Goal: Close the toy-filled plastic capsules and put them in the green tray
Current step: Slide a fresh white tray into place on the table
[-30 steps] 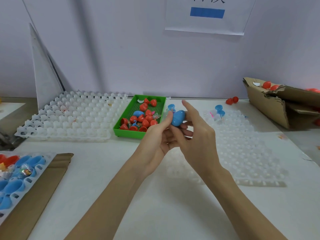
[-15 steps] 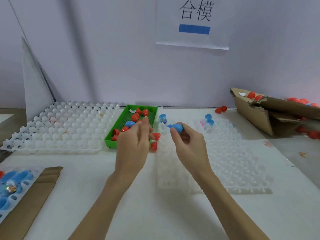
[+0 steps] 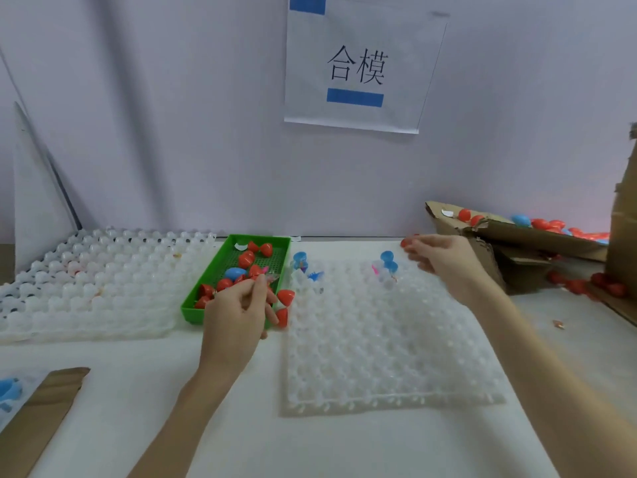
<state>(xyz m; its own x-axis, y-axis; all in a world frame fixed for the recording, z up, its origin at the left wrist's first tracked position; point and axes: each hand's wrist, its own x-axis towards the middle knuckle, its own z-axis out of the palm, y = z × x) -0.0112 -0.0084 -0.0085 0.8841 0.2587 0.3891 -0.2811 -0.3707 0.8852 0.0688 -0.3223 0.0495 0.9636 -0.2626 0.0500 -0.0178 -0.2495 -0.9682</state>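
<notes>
The green tray (image 3: pixel 193 313) stands at centre left and holds several red capsules and one blue capsule (image 3: pixel 235 272). My left hand (image 3: pixel 236 310) hovers over its near right corner, fingers curled, pinching what looks like a small clear-wrapped pink toy (image 3: pixel 267 274). Two red capsule pieces (image 3: pixel 286 297) sit beside those fingers at the tray's right edge. My right hand (image 3: pixel 444 260) stretches to the far right, fingertips touching a red capsule (image 3: pixel 407 241) on the table. Blue capsule halves with toys (image 3: pixel 388 262) sit in the far cells of the white cell tray (image 3: pixel 379 357).
A second white cell tray (image 3: pixel 86 291) lies left of the green one. A torn cardboard box (image 3: pixel 510 236) with red and blue capsules stands at the right, with loose red pieces (image 3: pixel 586 286) below it. Cardboard (image 3: pixel 38 415) and a tray of blue halves sit at the lower left.
My right hand no longer holds the blue capsule and has swung right to the red capsule near the box. My left hand stayed over the green tray's near corner. The view tilted upward.
</notes>
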